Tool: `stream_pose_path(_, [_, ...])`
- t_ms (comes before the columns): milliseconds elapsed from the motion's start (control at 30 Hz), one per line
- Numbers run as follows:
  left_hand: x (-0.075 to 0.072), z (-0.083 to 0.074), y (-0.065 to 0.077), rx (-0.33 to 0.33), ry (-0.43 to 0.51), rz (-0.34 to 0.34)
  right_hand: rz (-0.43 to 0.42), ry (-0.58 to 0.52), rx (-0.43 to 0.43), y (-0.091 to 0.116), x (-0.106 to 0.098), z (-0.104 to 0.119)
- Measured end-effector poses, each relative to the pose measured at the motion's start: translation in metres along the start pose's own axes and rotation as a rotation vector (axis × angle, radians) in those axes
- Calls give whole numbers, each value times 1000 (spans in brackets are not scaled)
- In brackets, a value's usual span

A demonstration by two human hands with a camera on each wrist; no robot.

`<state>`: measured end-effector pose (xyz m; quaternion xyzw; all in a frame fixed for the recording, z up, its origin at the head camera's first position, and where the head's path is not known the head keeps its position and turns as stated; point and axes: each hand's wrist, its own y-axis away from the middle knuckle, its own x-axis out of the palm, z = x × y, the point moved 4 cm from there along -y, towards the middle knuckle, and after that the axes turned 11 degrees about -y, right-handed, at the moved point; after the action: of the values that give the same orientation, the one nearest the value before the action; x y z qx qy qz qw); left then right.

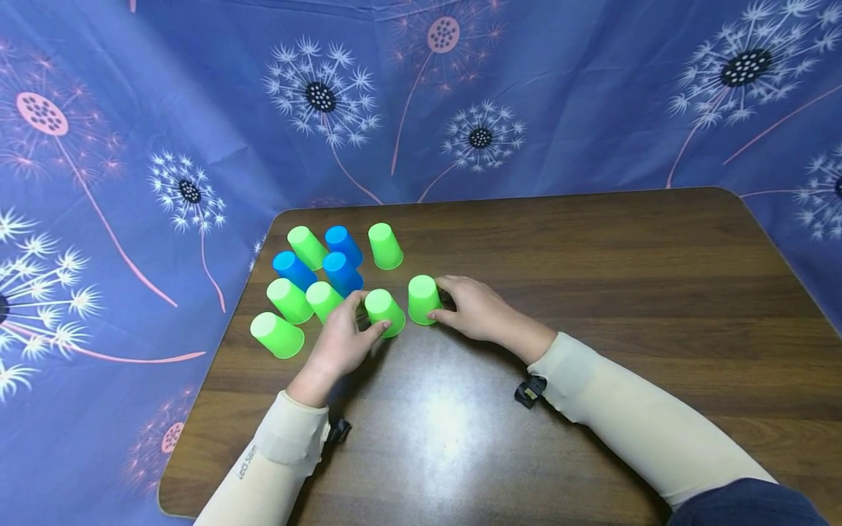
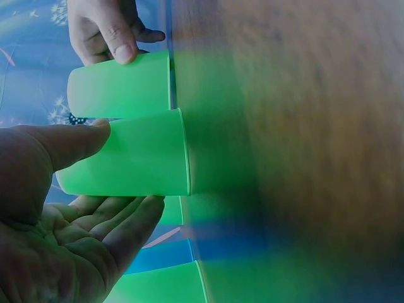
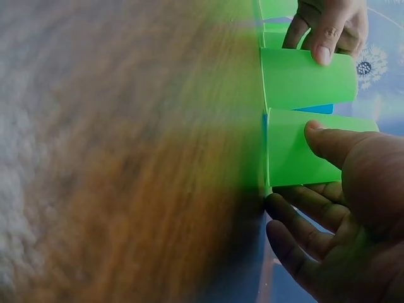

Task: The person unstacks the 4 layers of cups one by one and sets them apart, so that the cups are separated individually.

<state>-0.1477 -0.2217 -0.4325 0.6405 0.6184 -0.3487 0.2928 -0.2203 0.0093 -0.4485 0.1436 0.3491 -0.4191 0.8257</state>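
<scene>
Two upside-down green plastic cups stand side by side on the table, a small gap between them. My left hand (image 1: 340, 342) holds the nearer one, the left green cup (image 1: 385, 314), between thumb and fingers. In the left wrist view, the thumb lies on one side of that cup (image 2: 136, 158) and the fingertips meet the other. With thumb and fingers, my right hand (image 1: 479, 310) holds the right green cup (image 1: 422, 299) from its right side. The right wrist view shows the thumb against this cup (image 3: 297, 158), with some fingers spread below it.
Left of the hands, more upside-down cups stand grouped: several green cups (image 1: 278, 335) and three blue cups (image 1: 343, 273). One green cup (image 1: 385, 246) stands apart behind them. The brown wooden table (image 1: 625, 277) meets a blue flowered cloth (image 1: 566, 95) at its back and left edges.
</scene>
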Motion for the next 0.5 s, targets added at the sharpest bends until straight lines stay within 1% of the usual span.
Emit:
stream_pose_path(300, [0, 1, 0, -9, -9, 7, 4, 13, 15, -1, 1, -1])
stream_pose_path(500, [0, 0, 0, -13, -7, 11, 4, 18, 1, -1, 1, -2])
